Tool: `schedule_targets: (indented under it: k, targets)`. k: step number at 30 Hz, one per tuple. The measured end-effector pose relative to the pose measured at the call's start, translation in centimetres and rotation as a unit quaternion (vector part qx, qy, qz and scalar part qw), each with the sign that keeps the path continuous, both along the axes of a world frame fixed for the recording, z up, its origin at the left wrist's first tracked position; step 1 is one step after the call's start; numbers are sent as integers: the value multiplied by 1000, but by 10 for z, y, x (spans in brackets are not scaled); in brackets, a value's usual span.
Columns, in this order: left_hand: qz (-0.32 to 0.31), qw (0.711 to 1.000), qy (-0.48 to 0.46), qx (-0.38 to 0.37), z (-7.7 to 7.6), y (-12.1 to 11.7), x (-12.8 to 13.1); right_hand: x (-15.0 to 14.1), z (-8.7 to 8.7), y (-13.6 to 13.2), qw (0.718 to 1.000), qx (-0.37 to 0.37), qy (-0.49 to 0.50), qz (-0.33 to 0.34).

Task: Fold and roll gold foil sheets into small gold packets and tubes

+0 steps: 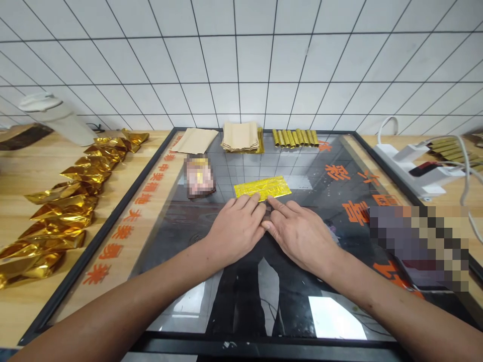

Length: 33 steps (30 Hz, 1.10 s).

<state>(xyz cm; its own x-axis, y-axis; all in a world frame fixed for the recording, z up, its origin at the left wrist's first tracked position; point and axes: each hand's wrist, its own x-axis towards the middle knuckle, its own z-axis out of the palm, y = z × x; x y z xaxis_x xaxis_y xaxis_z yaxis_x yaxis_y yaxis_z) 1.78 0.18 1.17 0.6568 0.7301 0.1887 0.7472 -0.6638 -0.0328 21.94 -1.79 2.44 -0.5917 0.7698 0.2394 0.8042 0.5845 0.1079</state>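
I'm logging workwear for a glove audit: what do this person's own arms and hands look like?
The left hand and right hand are both ungloved, with no ring visible. The left forearm and right forearm are bare: no sleeve, watch, bracelet or cable shows on either.

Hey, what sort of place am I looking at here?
Probably a small shop's counter used as a workbench, though that's a guess: there's a glass top with orange lettering, a row of gold packets on wood, and a white tiled wall behind.
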Motion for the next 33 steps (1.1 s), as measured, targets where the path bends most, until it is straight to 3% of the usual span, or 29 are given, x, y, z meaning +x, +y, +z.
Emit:
schedule_targets:
  k: [9,19,33]
  targets:
    - [-3,1000,-4,16,0,-1,1,0,-1,2,1000,-9,1,-2]
    - [-65,997,-45,2,-6,-2,-2,-1,1,3,1000,-27,-7,-5]
    - [-57,997,-49,-15,-9,-1,-1,-1,0,3,999,-30,2,-11]
